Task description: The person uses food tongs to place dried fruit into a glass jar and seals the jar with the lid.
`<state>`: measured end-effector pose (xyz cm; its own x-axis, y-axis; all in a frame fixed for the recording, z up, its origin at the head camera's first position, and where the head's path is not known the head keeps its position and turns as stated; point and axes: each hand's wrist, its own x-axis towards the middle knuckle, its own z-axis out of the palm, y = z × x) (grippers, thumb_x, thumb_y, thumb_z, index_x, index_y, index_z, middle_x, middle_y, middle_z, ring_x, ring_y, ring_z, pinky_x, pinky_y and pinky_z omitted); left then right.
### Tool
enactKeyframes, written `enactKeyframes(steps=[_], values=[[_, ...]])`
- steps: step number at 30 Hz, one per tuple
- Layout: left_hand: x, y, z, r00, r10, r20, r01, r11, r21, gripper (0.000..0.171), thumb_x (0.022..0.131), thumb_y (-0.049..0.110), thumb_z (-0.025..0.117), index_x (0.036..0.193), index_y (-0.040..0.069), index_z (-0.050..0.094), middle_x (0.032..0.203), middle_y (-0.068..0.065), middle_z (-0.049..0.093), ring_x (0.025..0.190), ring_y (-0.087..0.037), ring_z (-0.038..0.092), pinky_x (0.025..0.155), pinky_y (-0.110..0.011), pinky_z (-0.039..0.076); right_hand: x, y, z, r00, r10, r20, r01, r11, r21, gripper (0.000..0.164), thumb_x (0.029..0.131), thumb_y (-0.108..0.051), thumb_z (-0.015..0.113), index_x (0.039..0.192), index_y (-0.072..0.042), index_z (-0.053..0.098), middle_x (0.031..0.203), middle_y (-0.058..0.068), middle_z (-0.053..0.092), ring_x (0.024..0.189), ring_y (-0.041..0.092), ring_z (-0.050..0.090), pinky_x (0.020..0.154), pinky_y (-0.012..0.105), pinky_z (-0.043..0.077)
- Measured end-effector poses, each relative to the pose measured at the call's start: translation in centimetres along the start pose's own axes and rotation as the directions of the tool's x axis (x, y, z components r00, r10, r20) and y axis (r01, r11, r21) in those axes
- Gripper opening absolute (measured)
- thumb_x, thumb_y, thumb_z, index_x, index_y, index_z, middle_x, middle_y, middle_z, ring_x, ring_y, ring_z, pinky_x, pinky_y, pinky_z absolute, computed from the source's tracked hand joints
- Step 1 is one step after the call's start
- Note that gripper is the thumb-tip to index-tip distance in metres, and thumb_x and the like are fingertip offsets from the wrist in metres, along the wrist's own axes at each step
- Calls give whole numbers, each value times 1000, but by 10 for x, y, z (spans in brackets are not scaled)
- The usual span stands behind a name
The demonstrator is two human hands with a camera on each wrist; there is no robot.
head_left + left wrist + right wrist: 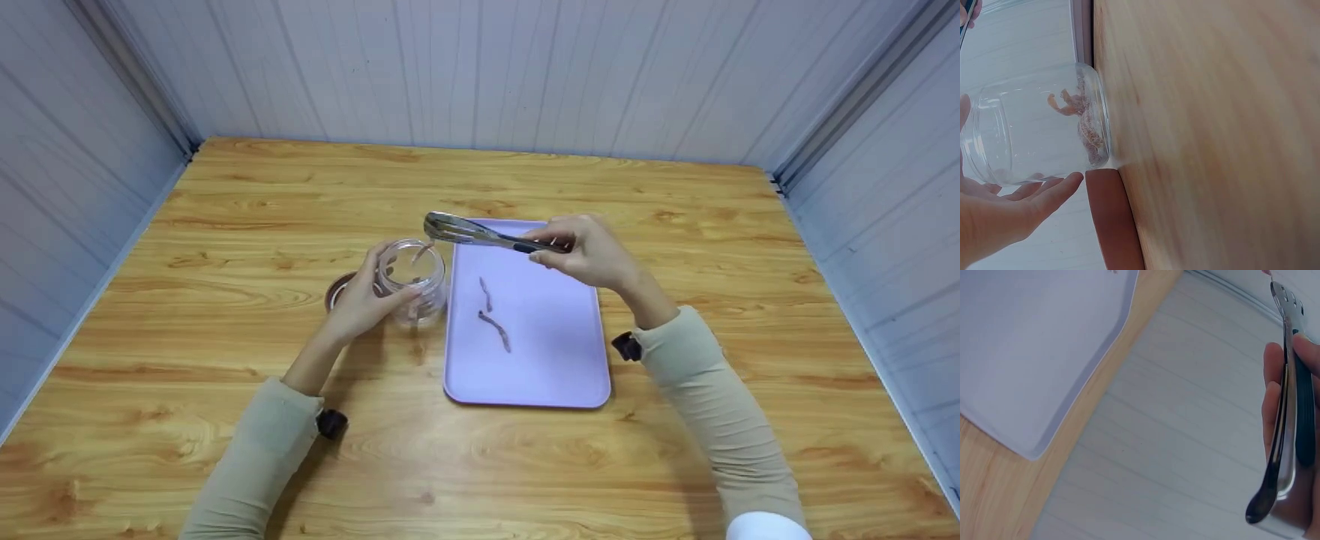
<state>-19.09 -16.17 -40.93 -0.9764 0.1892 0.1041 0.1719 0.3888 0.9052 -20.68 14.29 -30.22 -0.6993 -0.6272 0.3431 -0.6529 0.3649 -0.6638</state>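
Brown strip (423,253) hangs from the tongs (480,234) my right hand (589,251) grips, so I'd centre it over the jar (424,279) my left hand (366,302) holds before releasing.

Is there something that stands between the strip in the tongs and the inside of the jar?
Nothing visible stands in the way. The strip hangs from the tongs at the open mouth of the jar. The left grip holds the jar by its side, and the lid lies on the table beside it.
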Motion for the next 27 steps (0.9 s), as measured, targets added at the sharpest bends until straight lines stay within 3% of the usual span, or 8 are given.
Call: enactKeyframes(steps=[7,12,17,24,27], values=[[0,-1,1,1000,21,-11,-21,1000,-5,78,75,31,70,135,10,25,131,-21,35,120,-31,32,99,-40,22,7,31,15,999,-30,-22,29,998,-53,17,77,-2,67,94,-2,69,71,7,61,50,12,44,43,20,35],[1,-2,1,999,29,-15,-29,1000,0,79,75,32,70,135,8,25,132,-17,36,119,-31,33,99,-40,22,9,38,21,998,-68,-13,67,996,-65,17,78,-7,67,95,-8,70,73,-1,62,50,10,44,43,21,36],[0,-2,1,1000,7,-13,-7,1000,6,79,75,35,69,136,10,25,132,-19,36,120,-28,32,99,-39,23,10,38,25,997,-73,2,73,994,-84,17,77,-8,68,94,-8,70,74,-2,63,51,8,44,44,22,36],[-12,36,-2,1000,-19,12,19,999,-26,72,80,16,66,135,-1,23,130,-28,32,121,-37,29,99,-43,21,7,38,25,1000,-30,1,30,998,-61,19,77,-10,68,96,-7,69,81,-1,64,56,10,47,49,23,39],[-13,37,-2,1000,-20,13,20,1000,-17,71,80,15,66,134,-2,22,130,-28,32,121,-37,28,100,-42,21,6,37,24,1000,-18,-3,18,999,-44,20,77,-10,68,97,-7,69,80,1,64,55,11,47,48,22,39]])
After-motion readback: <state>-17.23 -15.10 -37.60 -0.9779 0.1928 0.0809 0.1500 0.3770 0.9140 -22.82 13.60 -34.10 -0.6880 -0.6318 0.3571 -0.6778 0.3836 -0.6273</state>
